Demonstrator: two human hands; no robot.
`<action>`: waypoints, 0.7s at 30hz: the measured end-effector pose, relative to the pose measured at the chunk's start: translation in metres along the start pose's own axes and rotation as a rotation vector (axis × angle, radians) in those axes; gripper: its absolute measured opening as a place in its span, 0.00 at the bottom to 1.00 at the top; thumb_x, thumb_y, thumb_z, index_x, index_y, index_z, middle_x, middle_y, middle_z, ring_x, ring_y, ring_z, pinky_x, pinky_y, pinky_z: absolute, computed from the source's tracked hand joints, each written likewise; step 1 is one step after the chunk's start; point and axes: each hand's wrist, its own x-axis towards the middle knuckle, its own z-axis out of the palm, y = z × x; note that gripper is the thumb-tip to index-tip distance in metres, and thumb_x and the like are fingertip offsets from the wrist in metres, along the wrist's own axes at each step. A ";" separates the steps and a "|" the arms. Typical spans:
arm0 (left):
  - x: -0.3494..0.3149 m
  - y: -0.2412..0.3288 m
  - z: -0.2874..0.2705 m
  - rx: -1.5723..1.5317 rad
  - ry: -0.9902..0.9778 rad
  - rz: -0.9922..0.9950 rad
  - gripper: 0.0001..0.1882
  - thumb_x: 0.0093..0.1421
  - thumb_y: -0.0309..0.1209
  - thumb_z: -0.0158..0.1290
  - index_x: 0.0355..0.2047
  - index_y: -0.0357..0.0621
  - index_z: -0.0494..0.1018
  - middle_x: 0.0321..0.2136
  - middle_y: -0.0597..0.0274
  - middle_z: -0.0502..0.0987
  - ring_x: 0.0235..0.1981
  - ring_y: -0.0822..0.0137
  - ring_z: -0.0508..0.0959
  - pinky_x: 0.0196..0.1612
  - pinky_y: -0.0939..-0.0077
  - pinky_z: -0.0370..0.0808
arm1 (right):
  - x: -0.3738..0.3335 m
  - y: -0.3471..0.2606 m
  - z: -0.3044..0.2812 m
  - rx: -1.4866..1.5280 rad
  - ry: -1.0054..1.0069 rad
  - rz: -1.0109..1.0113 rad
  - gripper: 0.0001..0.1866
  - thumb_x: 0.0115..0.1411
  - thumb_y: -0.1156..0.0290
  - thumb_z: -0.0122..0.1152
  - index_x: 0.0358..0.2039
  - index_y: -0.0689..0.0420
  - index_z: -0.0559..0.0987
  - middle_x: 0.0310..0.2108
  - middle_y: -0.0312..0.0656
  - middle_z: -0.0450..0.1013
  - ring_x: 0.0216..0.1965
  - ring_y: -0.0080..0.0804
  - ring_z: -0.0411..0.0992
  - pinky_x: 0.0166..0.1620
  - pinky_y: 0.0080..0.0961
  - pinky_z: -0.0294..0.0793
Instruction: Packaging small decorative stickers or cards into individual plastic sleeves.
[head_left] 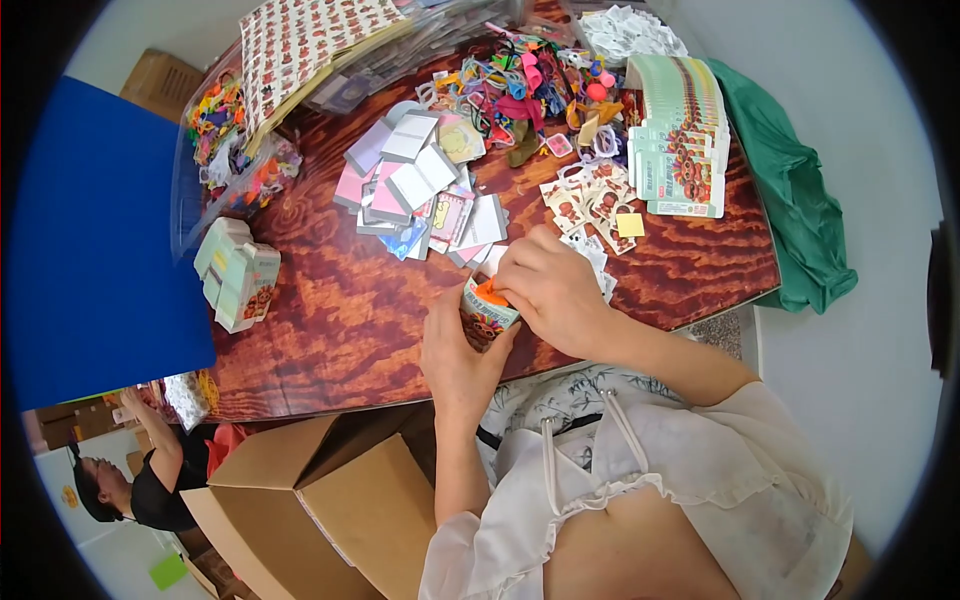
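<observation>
Fingers (437, 322) of left hand (459, 362) wrapped around small printed carton (487, 320), top open; right hand (548, 292) bunched at opening, against orange piece (487, 292), whether gripping it I can't tell. I see carton over patterned red-brown table (310, 350), toward near edge, pile of small flat packs (410, 185) beyond. Row of similar cartons (683, 150) farther right.

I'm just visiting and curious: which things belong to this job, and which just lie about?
In use: small box in left hand, orange piece at right hand; likely matching flat boxes.
Apparently lying about: green bag, blue panel.
</observation>
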 end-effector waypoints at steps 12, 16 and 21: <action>-0.005 -0.002 0.001 0.183 -0.035 0.221 0.39 0.44 0.23 0.67 0.58 0.42 0.66 0.54 0.52 0.70 0.56 0.46 0.70 0.52 0.57 0.72 | -0.014 0.001 -0.021 0.755 -0.656 0.562 0.17 0.64 0.71 0.58 0.51 0.63 0.74 0.37 0.44 0.76 0.21 0.29 0.75 0.26 0.27 0.74; -0.005 -0.007 0.003 0.202 -0.072 0.250 0.40 0.44 0.22 0.67 0.59 0.43 0.66 0.55 0.51 0.70 0.55 0.46 0.70 0.53 0.56 0.72 | -0.021 -0.003 -0.028 0.962 -0.663 0.715 0.14 0.66 0.73 0.55 0.50 0.63 0.75 0.35 0.39 0.74 0.20 0.21 0.73 0.25 0.20 0.73; -0.004 -0.011 -0.006 0.081 -0.070 0.092 0.38 0.44 0.26 0.69 0.57 0.41 0.68 0.51 0.51 0.74 0.52 0.47 0.73 0.53 0.57 0.72 | -0.024 0.028 -0.047 0.714 -0.235 0.614 0.07 0.66 0.73 0.57 0.39 0.62 0.80 0.33 0.36 0.76 0.25 0.18 0.73 0.27 0.17 0.72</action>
